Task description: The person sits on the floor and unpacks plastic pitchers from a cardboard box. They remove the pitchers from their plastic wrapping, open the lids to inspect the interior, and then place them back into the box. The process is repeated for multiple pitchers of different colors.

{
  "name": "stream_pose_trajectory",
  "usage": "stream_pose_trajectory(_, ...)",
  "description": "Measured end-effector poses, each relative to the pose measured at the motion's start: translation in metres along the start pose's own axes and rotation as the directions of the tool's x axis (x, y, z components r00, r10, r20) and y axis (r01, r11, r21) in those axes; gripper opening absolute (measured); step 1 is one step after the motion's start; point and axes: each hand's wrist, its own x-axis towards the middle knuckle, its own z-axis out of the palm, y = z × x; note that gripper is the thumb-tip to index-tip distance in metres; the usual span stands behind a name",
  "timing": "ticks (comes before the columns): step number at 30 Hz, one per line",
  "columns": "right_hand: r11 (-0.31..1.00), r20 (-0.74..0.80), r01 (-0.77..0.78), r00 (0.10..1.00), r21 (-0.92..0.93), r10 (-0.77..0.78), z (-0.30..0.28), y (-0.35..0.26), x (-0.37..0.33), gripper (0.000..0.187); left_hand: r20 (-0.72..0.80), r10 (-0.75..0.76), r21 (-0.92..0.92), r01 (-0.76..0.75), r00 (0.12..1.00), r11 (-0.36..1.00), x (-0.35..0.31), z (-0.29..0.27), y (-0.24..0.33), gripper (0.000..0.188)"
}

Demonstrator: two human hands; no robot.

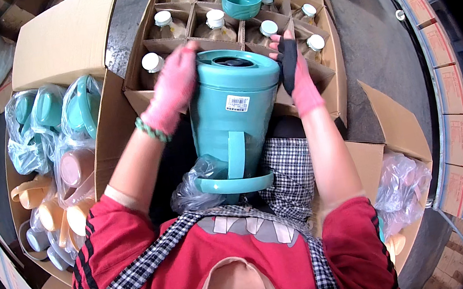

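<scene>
A teal plastic thermos jug stands tilted in front of my body, with a dark round opening in its far end. A white label, a strap-like handle and a broad hoop show on its near part. My left hand, in a pink glove, is closed on the far left rim. Against the right side of the rim lies my right hand, in a pink and black glove with bare fingertips, its fingers partly bent. A clear plastic bag is bunched beside the hoop.
Beyond the jug, a divided carton holds several white-capped bottles, with a teal cup on top. On the left, an open carton holds bagged teal, pink and orange plastic parts. Another open carton with plastic bags stands right. Stacked boxes line the far right.
</scene>
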Motion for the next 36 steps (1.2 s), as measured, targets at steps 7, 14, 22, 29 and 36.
stream_pose_trajectory(7,0.827,0.321,0.454,0.878,-0.331,-0.354,0.014,0.018,-0.056,0.053,0.109,-0.216,-0.165,0.232,0.97,0.959,0.03,-0.036,-0.056,0.039)
stream_pose_trajectory(14,1.0,0.386,-0.023,0.923,0.021,0.013,0.016,0.007,-0.035,0.051,0.272,-0.074,-0.42,0.188,0.959,0.888,0.012,-0.023,-0.032,0.04)
stream_pose_trajectory(22,0.937,0.432,-0.264,0.89,0.228,0.146,-0.008,0.026,0.016,0.053,-0.01,0.305,0.261,-0.292,0.952,0.92,-0.032,0.012,0.018,0.037)
stream_pose_trajectory(29,0.973,0.288,0.19,0.946,-0.129,-0.147,-0.01,0.012,-0.029,0.043,-0.013,0.378,0.395,-0.343,0.926,0.852,-0.023,-0.019,0.022,0.026)
stream_pose_trajectory(36,0.896,0.498,0.419,0.814,-0.145,-0.299,0.016,-0.003,-0.068,0.04,0.193,0.104,-0.313,-0.039,0.976,0.949,-0.015,-0.042,0.0,0.026)
